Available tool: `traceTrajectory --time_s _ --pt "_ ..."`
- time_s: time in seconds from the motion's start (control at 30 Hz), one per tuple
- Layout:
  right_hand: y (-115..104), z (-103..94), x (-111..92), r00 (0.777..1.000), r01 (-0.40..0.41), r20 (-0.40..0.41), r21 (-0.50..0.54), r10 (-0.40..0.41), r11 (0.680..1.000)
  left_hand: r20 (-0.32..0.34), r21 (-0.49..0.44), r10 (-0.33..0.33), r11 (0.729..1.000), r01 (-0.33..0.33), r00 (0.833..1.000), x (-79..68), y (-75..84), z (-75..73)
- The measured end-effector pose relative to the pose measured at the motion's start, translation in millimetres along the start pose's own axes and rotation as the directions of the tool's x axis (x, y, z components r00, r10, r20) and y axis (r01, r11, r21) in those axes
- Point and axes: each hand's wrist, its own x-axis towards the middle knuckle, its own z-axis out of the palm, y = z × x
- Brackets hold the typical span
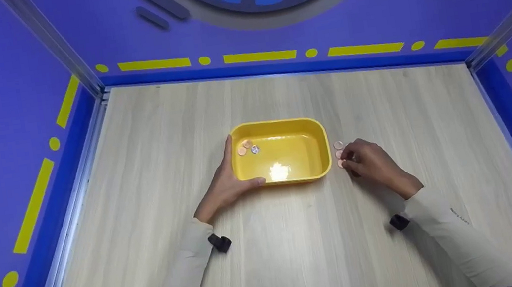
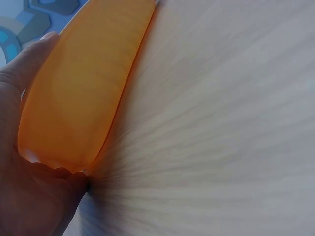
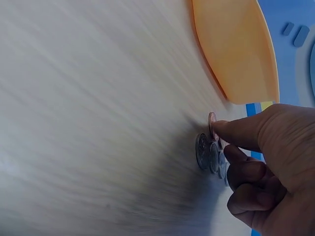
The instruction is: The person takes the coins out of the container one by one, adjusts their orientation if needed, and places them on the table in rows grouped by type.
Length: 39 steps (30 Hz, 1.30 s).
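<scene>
A yellow rectangular container (image 1: pixel 286 182) stands on the table with two copper coins (image 1: pixel 242 151) and a silver coin (image 1: pixel 255 149) at its inner left end. My left hand (image 1: pixel 227 180) grips the container's left end, thumb along the front rim and fingers at the left side. Right of the container, copper coins (image 1: pixel 338 145) lie in a short row. At that row my right hand (image 1: pixel 372 161) has its thumb and a finger down on the coins; the right wrist view shows a digit touching a copper coin (image 3: pixel 212 125). Whether a coin is pinched is hidden.
Silver coins (image 3: pixel 202 151) lie under my right hand, beside the copper ones. The pale wooden table (image 1: pixel 277 260) is walled by blue panels (image 1: pixel 271 36) with metal corner posts at the back and sides. Each wrist carries a black device (image 1: pixel 220 243).
</scene>
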Motion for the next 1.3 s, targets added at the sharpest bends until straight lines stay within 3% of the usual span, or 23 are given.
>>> traceTrajectory --time_s 0.23,0.4,0.57,0.87,1.3 --pt "-9.1 -10.5 7.8 1.0 -0.011 -0.009 0.11 0.012 0.994 -0.001 0.002 -0.001 1.0 0.001 1.0 0.2 -0.7 -0.8" --pt "-18.5 -19.3 15.3 0.996 0.054 -0.075 0.1 -0.047 0.993 0.001 -0.005 -0.004 1.0 0.004 1.0 -0.2 -0.3 -0.5" --pt "-29.1 -24.3 20.2 0.993 0.086 -0.089 0.129 -0.075 0.988 0.007 -0.019 -0.004 1.0 0.004 1.0 -0.2 0.1 -0.2" --pt "-46.4 -20.2 26.9 0.989 0.134 -0.085 0.191 -0.12 0.972 0.001 -0.015 -0.007 1.0 0.007 1.0 -0.7 -0.2 -0.1" --pt "-74.1 -11.7 39.8 0.971 0.236 -0.073 0.182 -0.226 0.955 -0.001 -0.018 -0.007 1.0 0.007 1.0 -0.2 -0.7 0.0"
